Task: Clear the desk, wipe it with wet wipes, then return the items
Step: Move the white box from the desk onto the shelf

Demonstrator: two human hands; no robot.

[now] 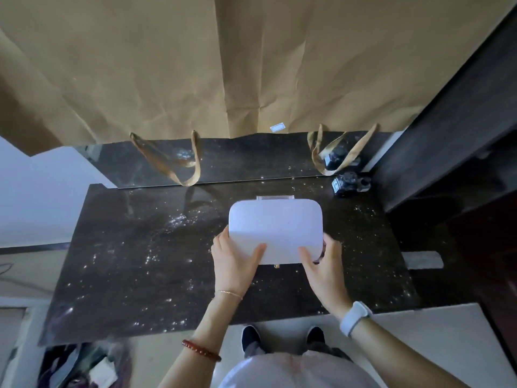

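Note:
A white rounded box point(275, 228) with a clear catch at its far edge is over the middle of the dark speckled desk point(145, 261). My left hand point(235, 260) grips its near left corner, thumb on the lid. At the near right corner my right hand point(321, 264) grips it the same way. Whether the box rests on the desk or is held just above it cannot be told.
A small dark object point(351, 182) stands at the desk's back right corner. Brown paper point(223, 65) with strap handles covers the wall above a mirror strip. A dark cabinet point(461, 121) rises at the right. A bin of clutter point(84, 365) sits on the floor at lower left.

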